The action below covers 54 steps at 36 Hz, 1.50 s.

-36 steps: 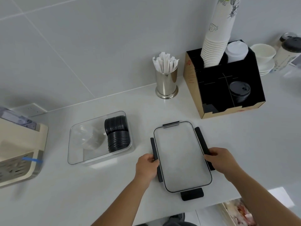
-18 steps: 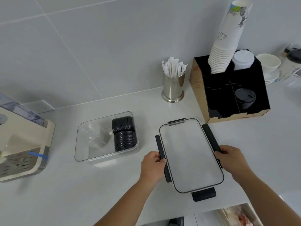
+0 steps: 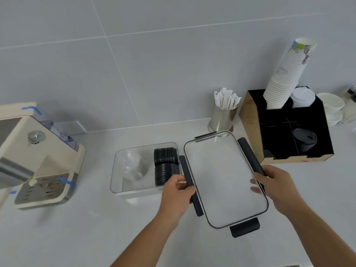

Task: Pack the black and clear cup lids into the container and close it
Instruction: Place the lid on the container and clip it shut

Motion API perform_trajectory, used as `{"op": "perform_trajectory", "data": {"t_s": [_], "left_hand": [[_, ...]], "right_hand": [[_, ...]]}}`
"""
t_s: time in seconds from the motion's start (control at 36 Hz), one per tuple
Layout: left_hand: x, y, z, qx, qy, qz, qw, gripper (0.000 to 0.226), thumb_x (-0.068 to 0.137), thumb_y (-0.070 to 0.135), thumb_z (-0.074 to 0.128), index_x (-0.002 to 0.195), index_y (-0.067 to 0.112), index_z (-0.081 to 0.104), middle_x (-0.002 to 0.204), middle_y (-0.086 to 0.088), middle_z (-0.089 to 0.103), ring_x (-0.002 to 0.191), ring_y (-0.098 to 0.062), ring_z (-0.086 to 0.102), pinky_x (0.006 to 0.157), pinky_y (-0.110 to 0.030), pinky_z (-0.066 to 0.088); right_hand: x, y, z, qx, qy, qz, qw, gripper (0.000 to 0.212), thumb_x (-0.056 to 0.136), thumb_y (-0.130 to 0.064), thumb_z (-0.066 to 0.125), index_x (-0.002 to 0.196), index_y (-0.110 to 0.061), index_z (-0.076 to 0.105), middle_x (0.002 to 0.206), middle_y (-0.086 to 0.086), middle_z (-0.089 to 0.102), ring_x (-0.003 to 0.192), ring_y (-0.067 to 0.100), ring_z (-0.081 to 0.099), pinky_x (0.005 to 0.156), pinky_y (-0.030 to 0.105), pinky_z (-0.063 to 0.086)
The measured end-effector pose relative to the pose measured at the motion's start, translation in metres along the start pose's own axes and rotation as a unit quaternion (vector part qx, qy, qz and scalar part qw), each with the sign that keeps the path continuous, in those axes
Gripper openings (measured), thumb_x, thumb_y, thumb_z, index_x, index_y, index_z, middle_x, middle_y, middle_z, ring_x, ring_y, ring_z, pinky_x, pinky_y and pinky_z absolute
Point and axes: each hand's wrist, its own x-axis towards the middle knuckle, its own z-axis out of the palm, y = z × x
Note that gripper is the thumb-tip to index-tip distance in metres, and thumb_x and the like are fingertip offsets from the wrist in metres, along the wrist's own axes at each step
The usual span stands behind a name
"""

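A clear rectangular container (image 3: 119,164) stands open on the white counter. Inside it, a stack of black cup lids (image 3: 165,164) lies on its side at the right, and clear cup lids (image 3: 133,167) lie at the left. The container's clear lid (image 3: 221,178), with black clip flaps on its edges, is lifted just right of the container and tilted. My left hand (image 3: 176,191) grips its left flap. My right hand (image 3: 275,185) grips its right edge, fingers under the pane.
A cream coffee machine (image 3: 36,157) stands at the left. Behind the lid are a steel cup of wrapped straws (image 3: 223,116) and a cardboard organiser (image 3: 285,130) with stacked paper cups (image 3: 287,78) and a black lid. White bowls (image 3: 333,106) sit far right.
Both hands have raised the container lid off the counter and carried it left toward the container. The camera has swung left, showing more of the coffee machine.
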Motion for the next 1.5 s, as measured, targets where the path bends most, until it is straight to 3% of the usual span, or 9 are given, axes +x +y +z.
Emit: {"op": "perform_trajectory", "data": {"t_s": [0.39, 0.58, 0.72, 0.86, 1.06, 1.19, 1.33, 1.42, 1.5], "left_hand": [[-0.003, 0.043, -0.078, -0.09, 0.013, -0.027, 0.995, 0.014, 0.091, 0.019, 0.067, 0.098, 0.008, 0.073, 0.085, -0.009, 0.078, 0.072, -0.021, 0.074, 0.062, -0.03, 0.06], [-0.006, 0.046, -0.118, -0.071, 0.037, 0.007, 0.997, 0.012, 0.088, 0.013, 0.071, 0.095, 0.004, 0.071, 0.077, -0.005, 0.074, 0.064, -0.014, 0.071, 0.058, -0.025, 0.058], [-0.008, 0.047, -0.134, -0.116, 0.029, 0.012, 0.993, 0.015, 0.087, 0.007, 0.069, 0.103, 0.008, 0.068, 0.084, -0.011, 0.071, 0.084, -0.027, 0.071, 0.07, -0.035, 0.059], [-0.006, 0.046, -0.147, -0.138, 0.034, 0.03, 0.989, 0.016, 0.088, 0.003, 0.068, 0.103, 0.007, 0.066, 0.079, -0.009, 0.074, 0.084, -0.029, 0.074, 0.068, -0.035, 0.058], [0.0, 0.047, -0.157, -0.184, 0.049, 0.046, 0.981, 0.015, 0.09, 0.003, 0.065, 0.104, 0.007, 0.065, 0.08, -0.011, 0.077, 0.083, -0.027, 0.076, 0.063, -0.031, 0.059], [0.006, 0.049, -0.16, -0.226, 0.058, 0.057, 0.971, 0.014, 0.092, 0.003, 0.062, 0.105, 0.007, 0.063, 0.075, -0.009, 0.076, 0.077, -0.023, 0.075, 0.06, -0.029, 0.059], [0.01, 0.051, -0.152, -0.279, 0.062, 0.056, 0.957, 0.011, 0.091, 0.002, 0.062, 0.102, 0.007, 0.063, 0.072, -0.009, 0.075, 0.07, -0.019, 0.074, 0.056, -0.027, 0.059], [0.011, 0.05, -0.146, -0.313, 0.071, 0.042, 0.946, 0.01, 0.09, 0.001, 0.063, 0.099, 0.006, 0.064, 0.073, -0.01, 0.075, 0.069, -0.019, 0.074, 0.056, -0.028, 0.059], [0.01, 0.047, -0.14, -0.329, 0.071, 0.039, 0.941, 0.01, 0.091, 0.001, 0.062, 0.1, 0.006, 0.064, 0.071, -0.009, 0.074, 0.067, -0.018, 0.073, 0.055, -0.027, 0.059]], "right_hand": [[-0.007, -0.065, 0.08, -0.006, -0.076, -0.09, 0.993, 0.022, 0.085, 0.002, 0.061, 0.08, -0.016, 0.072, 0.079, 0.015, 0.067, 0.065, 0.016, 0.07, 0.058, 0.027, 0.058], [-0.015, -0.095, 0.119, -0.025, -0.121, -0.121, 0.985, 0.023, 0.083, -0.001, 0.063, 0.076, -0.019, 0.075, 0.072, 0.006, 0.07, 0.064, 0.015, 0.071, 0.059, 0.026, 0.059], [-0.019, -0.112, 0.138, -0.044, -0.146, -0.133, 0.979, 0.022, 0.085, -0.004, 0.064, 0.081, -0.022, 0.075, 0.074, 0.003, 0.073, 0.067, 0.017, 0.072, 0.063, 0.026, 0.059], [-0.02, -0.122, 0.153, -0.031, -0.161, -0.135, 0.977, 0.019, 0.084, -0.005, 0.066, 0.083, -0.021, 0.076, 0.073, 0.003, 0.075, 0.068, 0.018, 0.073, 0.064, 0.023, 0.058], [-0.021, -0.13, 0.159, 0.032, -0.187, -0.098, 0.977, 0.015, 0.088, -0.016, 0.066, 0.087, -0.025, 0.077, 0.09, 0.006, 0.077, 0.081, 0.02, 0.074, 0.071, 0.031, 0.059], [-0.03, -0.106, 0.156, 0.135, -0.17, 0.002, 0.976, 0.02, 0.092, -0.024, 0.062, 0.111, -0.02, 0.066, 0.107, 0.011, 0.073, 0.093, 0.027, 0.073, 0.087, 0.044, 0.054], [-0.06, -0.077, 0.168, 0.286, -0.223, 0.135, 0.922, 0.044, 0.083, -0.032, 0.065, 0.123, -0.016, 0.062, 0.116, 0.016, 0.071, 0.101, 0.033, 0.071, 0.076, 0.044, 0.056], [-0.074, -0.075, 0.179, 0.335, -0.258, 0.134, 0.896, 0.054, 0.072, -0.023, 0.073, 0.124, -0.012, 0.061, 0.118, 0.018, 0.07, 0.105, 0.036, 0.068, 0.076, 0.044, 0.059], [-0.079, -0.082, 0.188, 0.336, -0.241, 0.105, 0.904, 0.052, 0.066, -0.013, 0.076, 0.116, -0.007, 0.064, 0.111, 0.02, 0.072, 0.097, 0.037, 0.071, 0.071, 0.041, 0.061]]}}
